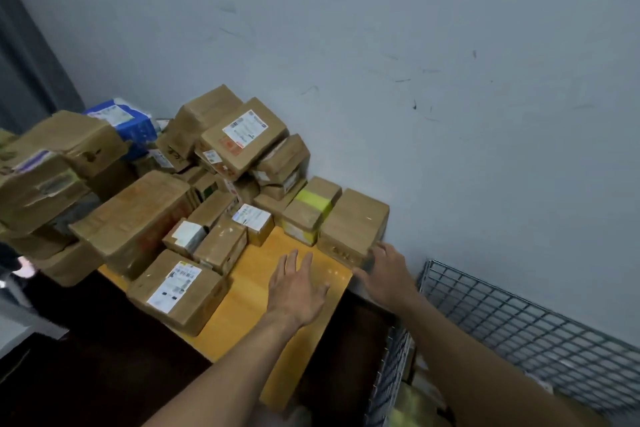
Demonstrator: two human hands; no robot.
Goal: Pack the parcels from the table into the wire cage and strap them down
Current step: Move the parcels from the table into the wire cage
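A plain brown parcel [353,218] stands at the far right corner of the wooden worktop [249,308], close to the wall [450,80]. The right hand [389,269] touches its near right edge; the fingers [379,248] are blurred, so I cannot tell if they grip. The left hand [298,284] hovers over the bare wood with fingers spread. Just left of the parcel stands a yellow-taped parcel [311,208], then a pile of boxes [145,215]. The wire cage [519,319] stands to the right, below the worktop.
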